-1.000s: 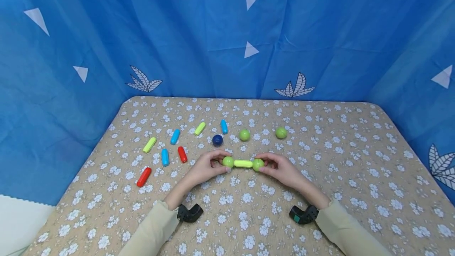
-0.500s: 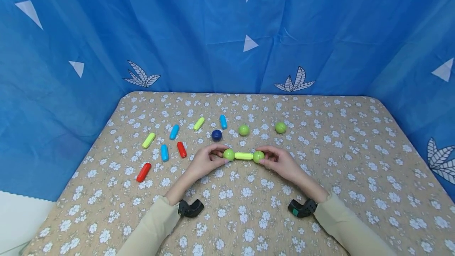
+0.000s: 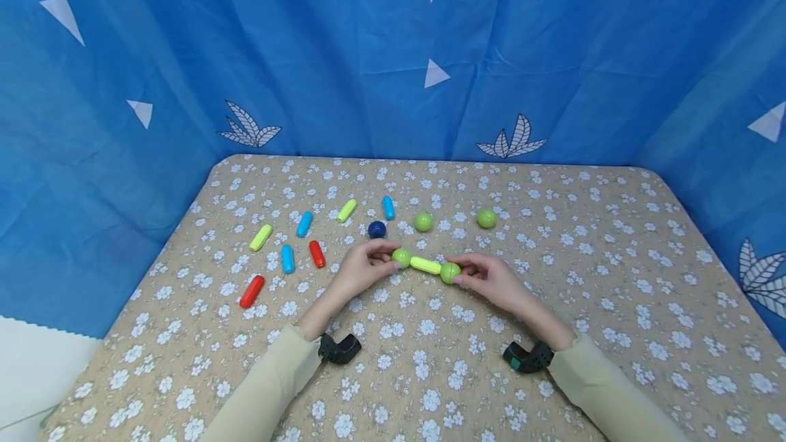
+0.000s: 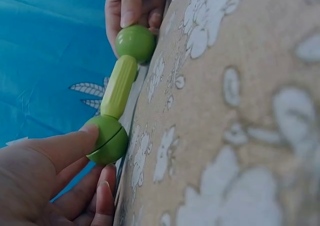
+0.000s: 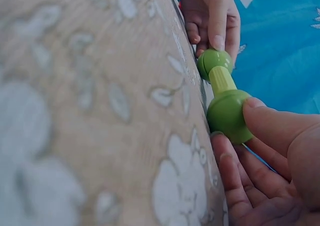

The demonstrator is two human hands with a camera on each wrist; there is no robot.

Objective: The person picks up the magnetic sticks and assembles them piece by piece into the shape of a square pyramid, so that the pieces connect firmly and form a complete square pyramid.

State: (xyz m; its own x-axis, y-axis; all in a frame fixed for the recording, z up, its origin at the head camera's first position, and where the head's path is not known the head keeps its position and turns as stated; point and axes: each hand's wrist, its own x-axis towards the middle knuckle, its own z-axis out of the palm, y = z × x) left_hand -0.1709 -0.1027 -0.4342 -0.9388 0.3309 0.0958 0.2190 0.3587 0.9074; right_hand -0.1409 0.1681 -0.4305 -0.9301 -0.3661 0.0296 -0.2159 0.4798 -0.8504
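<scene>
A yellow-green rod [image 3: 426, 265] joins two green balls, one at each end, like a small dumbbell. My left hand [image 3: 362, 268] pinches the left green ball [image 4: 111, 138] between thumb and fingers. At the other end, my right hand [image 3: 494, 282] pinches the right green ball [image 5: 227, 117] the same way. The rod slants a little in the head view, its left end farther from me. Both wrist views show the piece close to the tablecloth; whether it touches the cloth I cannot tell.
Beyond my hands lie a dark blue ball [image 3: 377, 229] and two loose green balls, one nearer [image 3: 424, 222] and one farther right [image 3: 486, 217]. Several blue, red [image 3: 252, 291] and yellow-green rods are scattered left on the flowered cloth [image 3: 614, 278]. A blue curtain [image 3: 344, 53] hangs behind.
The joined rod and balls have turned from level to slanted, the left end going away from me and the right end towards me. Both hands keep their hold. The head view has shifted slightly.
</scene>
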